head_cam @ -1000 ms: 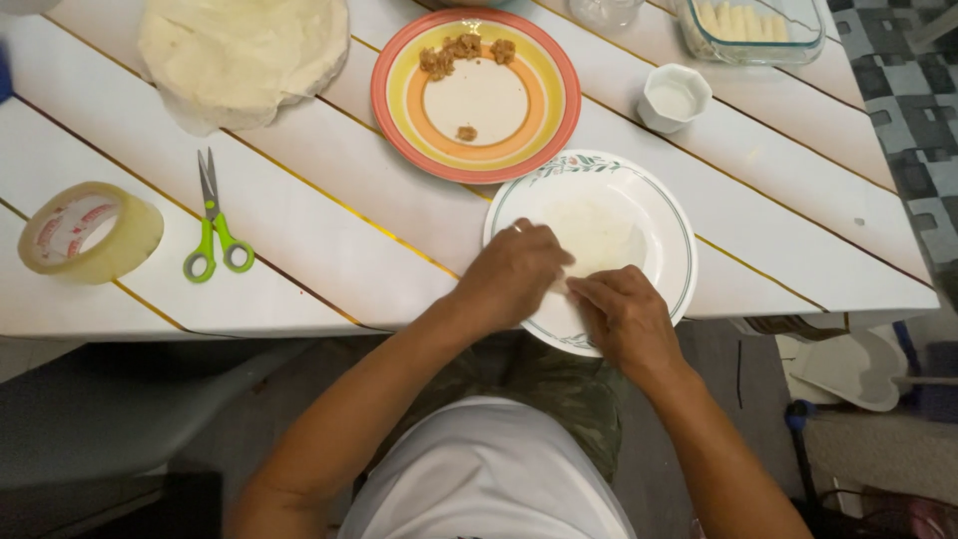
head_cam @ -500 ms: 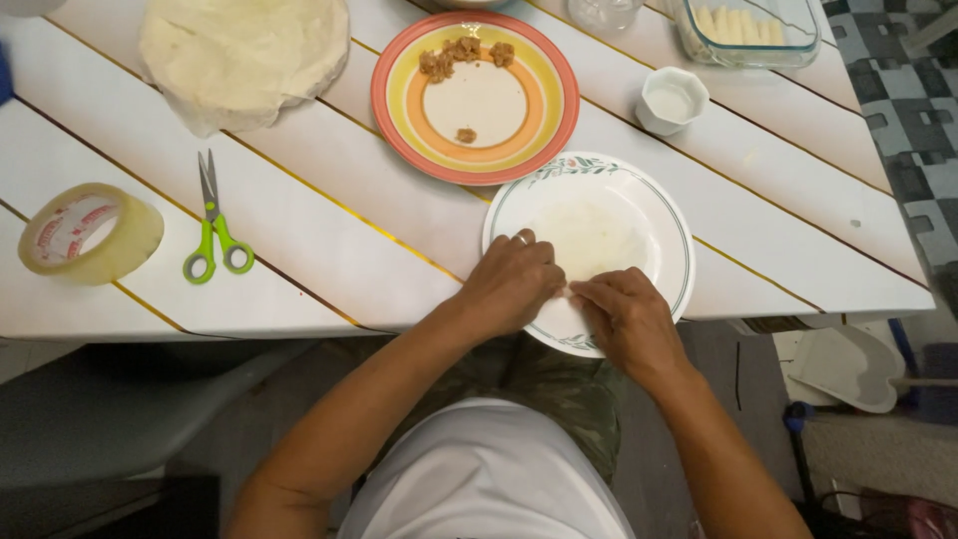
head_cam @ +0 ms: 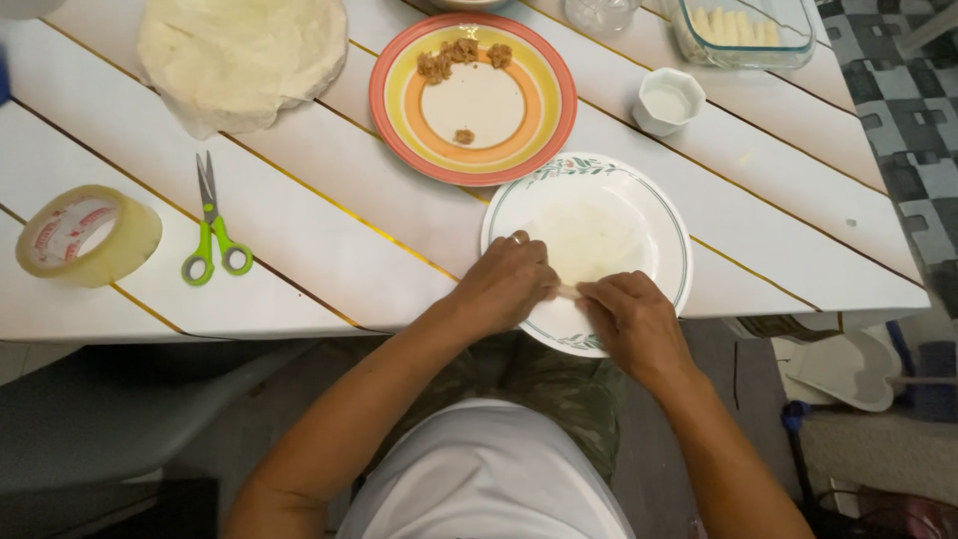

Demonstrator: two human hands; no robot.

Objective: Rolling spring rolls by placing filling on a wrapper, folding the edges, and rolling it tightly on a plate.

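The fingers of both hands are curled and pinched onto the near edge of a thin pale wrapper [head_cam: 589, 240] that lies flat in a white plate [head_cam: 667, 205] with a green leaf pattern on its rim. The left hand [head_cam: 507, 281] grips that edge from the plate's left side and the right hand [head_cam: 629, 317] from the plate's near side, and between the two a short rolled section of the wrapper shows. That roll's long axis runs left to right across the near part of the plate, so the flat rest of the wrapper lies away from the fingers, toward the far rim. Both hands sit about equally close to the roll, each at one end.

Beyond the white plate stands an orange-and-yellow plate [head_cam: 399, 100] bearing a few brown lumps of filling [head_cam: 461, 50]. To the far right of the white plate is a small white cup [head_cam: 667, 100]; well to its left lie green-handled scissors [head_cam: 215, 235].
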